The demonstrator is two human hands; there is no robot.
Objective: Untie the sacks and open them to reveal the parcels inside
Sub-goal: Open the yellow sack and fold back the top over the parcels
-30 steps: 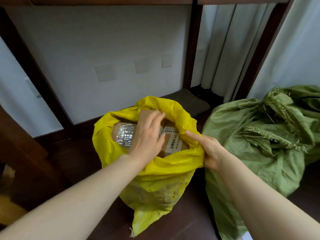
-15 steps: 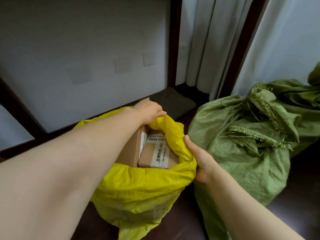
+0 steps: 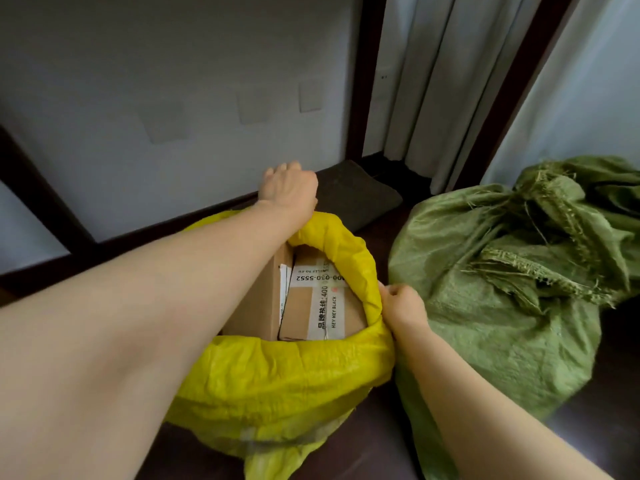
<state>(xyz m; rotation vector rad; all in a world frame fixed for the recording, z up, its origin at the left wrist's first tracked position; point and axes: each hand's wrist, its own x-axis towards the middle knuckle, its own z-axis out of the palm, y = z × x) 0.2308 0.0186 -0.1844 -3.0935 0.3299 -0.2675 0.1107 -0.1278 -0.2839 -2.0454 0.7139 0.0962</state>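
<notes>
Single head-worn wide-angle camera, facing forward and down; close above yellow sack, green sack at right, wall ahead.

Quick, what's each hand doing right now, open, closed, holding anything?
Left hand: closed, fingers curled over the far rim of the yellow sack.
Right hand: closed, pinching the yellow sack's right rim.

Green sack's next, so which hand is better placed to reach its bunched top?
Probably right: the right hand pinches the rim of the yellow sack just beside the green sack; the left hand grips the far rim, its arm stretched across the parcels.
</notes>
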